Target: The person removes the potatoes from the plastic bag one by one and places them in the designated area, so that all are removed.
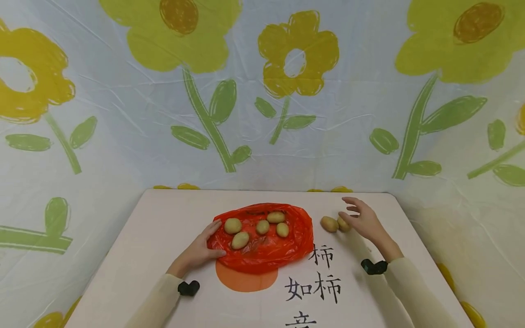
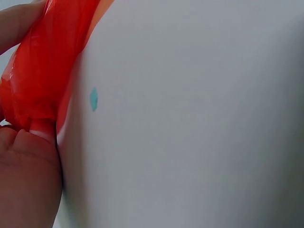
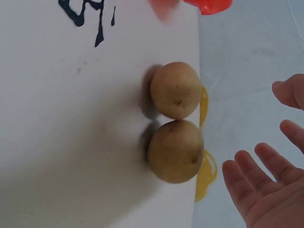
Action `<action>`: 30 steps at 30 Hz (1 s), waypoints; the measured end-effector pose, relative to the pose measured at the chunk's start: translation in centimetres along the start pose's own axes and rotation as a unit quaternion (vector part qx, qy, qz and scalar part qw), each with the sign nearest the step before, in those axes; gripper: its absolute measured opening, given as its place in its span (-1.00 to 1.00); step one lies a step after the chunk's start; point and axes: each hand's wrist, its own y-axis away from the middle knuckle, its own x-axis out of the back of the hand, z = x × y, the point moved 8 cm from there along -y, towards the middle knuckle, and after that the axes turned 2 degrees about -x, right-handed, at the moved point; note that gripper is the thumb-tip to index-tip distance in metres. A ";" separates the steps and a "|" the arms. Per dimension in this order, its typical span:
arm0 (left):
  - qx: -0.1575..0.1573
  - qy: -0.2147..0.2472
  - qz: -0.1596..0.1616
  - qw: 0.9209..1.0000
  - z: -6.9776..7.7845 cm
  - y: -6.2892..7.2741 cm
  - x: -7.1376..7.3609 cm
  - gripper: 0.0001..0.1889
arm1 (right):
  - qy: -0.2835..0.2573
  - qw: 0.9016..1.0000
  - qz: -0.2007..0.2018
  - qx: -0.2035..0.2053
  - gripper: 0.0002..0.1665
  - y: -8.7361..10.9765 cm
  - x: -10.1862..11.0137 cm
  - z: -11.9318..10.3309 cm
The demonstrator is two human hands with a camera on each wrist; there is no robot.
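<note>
- Red bag: lying with its mouth spread on the pale table; five potatoes are resting inside its rim.
- Nearer potato: sitting just right of the red bag, on the table, apart from it.
- Farther potato: sitting beside the nearer one, on the side away from the bag; the two are touching or nearly so.
- Left hand: resting against the bag's left edge, thumb and fingers spreading apart along it. Cannot tell whether the film is being pinched.
- Right hand: hovering right of the bag, by the farther potato; fingers are spreading loosely and holding nothing. The right wrist view is showing a gap to both potatoes.
- Step in hand (judgement): left hand seems to be steadying the bag while the right is standing ready at the loose pair.
- Next move (judgement): picking either one up would be calling for lowering the right hand and closing fingers round one potato without rolling its neighbour.
- Surroundings: an orange disc is showing from under the bag's near edge; a flowered cloth is hanging beyond the bag.
</note>
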 end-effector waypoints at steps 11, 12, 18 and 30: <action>-0.006 0.003 -0.007 1.000 0.1 -0.2 0.0 0.06 | 0.005 0.999 -0.027 0.021 -0.25 -1.6 -2.0 -3.6; -0.005 0.000 -0.008 1.000 0.0 -0.2 0.0 0.06 | 0.008 0.999 -0.029 0.026 -0.25 -1.6 -2.2 -4.0; -0.007 -0.009 0.000 1.000 0.0 -0.1 0.3 0.05 | 0.020 0.998 -0.040 0.040 -0.23 -2.3 -3.2 -6.2; -0.008 -0.005 -0.001 1.000 -0.2 -0.2 -0.1 0.03 | 0.012 0.993 -0.081 0.084 -0.22 -3.2 -5.6 -10.7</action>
